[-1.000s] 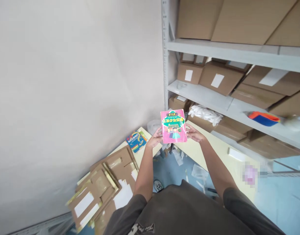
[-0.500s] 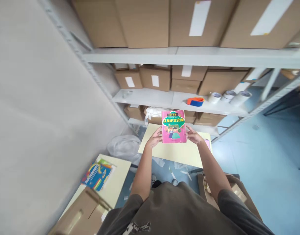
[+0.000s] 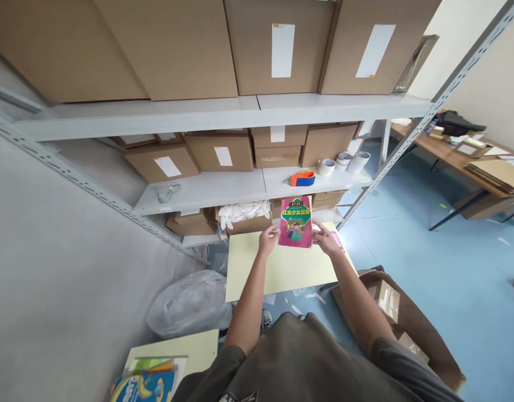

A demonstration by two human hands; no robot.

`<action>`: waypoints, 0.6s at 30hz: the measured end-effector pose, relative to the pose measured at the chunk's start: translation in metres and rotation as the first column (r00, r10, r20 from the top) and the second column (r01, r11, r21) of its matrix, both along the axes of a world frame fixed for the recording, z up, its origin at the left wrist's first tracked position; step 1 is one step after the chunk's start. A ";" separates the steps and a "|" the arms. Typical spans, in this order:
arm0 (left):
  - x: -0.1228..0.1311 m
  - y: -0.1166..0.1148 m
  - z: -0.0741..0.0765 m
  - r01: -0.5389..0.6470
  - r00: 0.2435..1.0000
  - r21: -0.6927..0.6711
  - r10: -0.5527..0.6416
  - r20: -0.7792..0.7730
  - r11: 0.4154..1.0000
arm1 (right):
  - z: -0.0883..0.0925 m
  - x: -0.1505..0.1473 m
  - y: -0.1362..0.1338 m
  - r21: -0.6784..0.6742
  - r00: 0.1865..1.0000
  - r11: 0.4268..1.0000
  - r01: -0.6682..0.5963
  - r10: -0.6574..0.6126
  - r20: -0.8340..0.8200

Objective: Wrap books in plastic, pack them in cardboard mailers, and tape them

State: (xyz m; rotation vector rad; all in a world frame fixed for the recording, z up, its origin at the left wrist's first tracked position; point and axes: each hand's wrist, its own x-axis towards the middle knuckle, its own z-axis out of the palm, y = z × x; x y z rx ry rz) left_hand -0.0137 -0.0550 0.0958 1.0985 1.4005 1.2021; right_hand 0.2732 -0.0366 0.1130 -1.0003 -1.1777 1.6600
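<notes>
A pink book [image 3: 296, 222] with a green oval and two cartoon figures on its cover is held upright above a pale yellow table [image 3: 248, 268]. My right hand [image 3: 324, 239] grips its right edge, fingers partly behind it. At the left edge, the closed fingers of my left hand [image 3: 269, 240] meet the book; how firmly they hold it is hard to see. Just right of my right hand, a pink-framed flat item [image 3: 337, 242] lies on the table.
Ahead stands a grey shelf rack [image 3: 223, 118] with cardboard boxes, tape rolls [image 3: 326, 167], an orange-blue tape dispenser [image 3: 302, 178] and white gloves [image 3: 245, 212]. A plastic bag [image 3: 190, 304] and books [image 3: 143, 386] are at left. An open carton [image 3: 439, 340] stands at right.
The camera view has turned, showing more of the room on the right. The book stays between my hands and now leans slightly, its cover darker. My left hand's fingers have drawn closer together.
</notes>
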 end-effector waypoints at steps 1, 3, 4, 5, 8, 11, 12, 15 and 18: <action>0.012 0.002 0.001 0.078 0.997 0.022 -0.078 -0.009 0.997 | -0.002 -0.010 -0.004 0.027 1.000 0.999 0.019 -0.020 0.024; 0.037 0.005 0.004 0.193 0.981 0.077 -0.195 0.008 0.978 | -0.006 -0.031 -0.013 0.098 0.997 0.994 0.038 -0.045 0.070; 0.049 0.005 0.006 0.188 0.982 0.111 -0.189 0.002 0.976 | -0.009 -0.042 -0.017 0.141 0.994 0.989 0.043 -0.056 0.092; 0.059 0.005 0.008 0.180 0.984 0.139 -0.180 -0.018 0.974 | -0.010 -0.052 -0.021 0.186 0.991 0.981 0.049 -0.071 0.115; 0.071 0.006 0.016 0.128 0.992 0.181 -0.123 -0.036 0.975 | -0.012 -0.073 -0.027 0.296 0.976 0.954 0.048 -0.108 0.191; 0.057 0.009 0.027 0.119 0.990 0.172 -0.131 0.059 0.978 | -0.006 -0.071 -0.025 0.335 0.968 0.942 0.011 -0.093 0.231; 0.049 0.010 0.032 0.138 0.982 0.166 -0.157 0.108 0.976 | -0.003 -0.066 -0.022 0.333 0.966 0.943 0.010 -0.096 0.241; 0.017 0.014 0.048 0.225 0.934 0.191 -0.267 0.237 0.955 | 0.008 -0.038 -0.009 0.290 0.946 0.952 0.099 -0.181 0.271; -0.011 0.015 0.061 0.311 0.875 0.190 -0.358 0.325 0.931 | 0.019 -0.010 0.007 0.150 0.976 0.985 0.081 -0.109 0.189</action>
